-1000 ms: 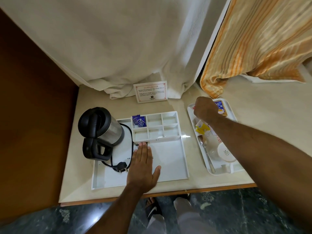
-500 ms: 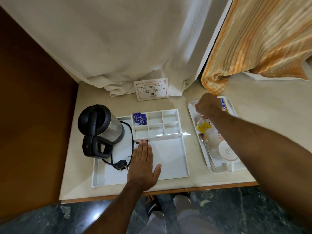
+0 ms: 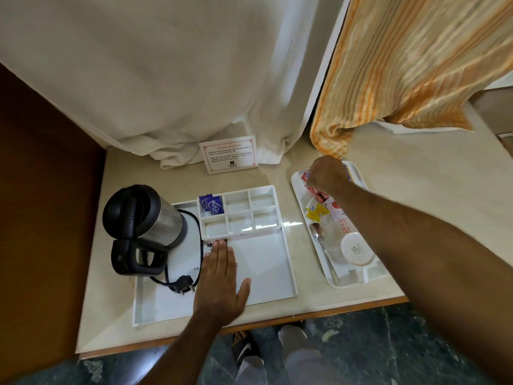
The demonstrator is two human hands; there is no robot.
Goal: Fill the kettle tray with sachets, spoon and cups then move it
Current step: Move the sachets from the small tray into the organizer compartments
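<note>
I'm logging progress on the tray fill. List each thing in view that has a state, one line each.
Kettle: upright on the kettle tray, lid shut.
Plug: unplugged, lying on the tray.
Blue sachets: in the rear-left compartment.
Other five compartments: empty.
Spoon: still on the side tray.
Cup: upside down on the side tray.
Left hand: flat, open on the kettle tray.
Right hand: curled over red sachets; grip unclear.

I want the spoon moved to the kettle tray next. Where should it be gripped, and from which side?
Grip the spoon by its handle, near the middle, pinching across the thin shaft from above. It lies flat in the side tray, bowl toward the sachets, handle pointing to the near rim. The cup sits to its right, so the left side looks freer.
</note>
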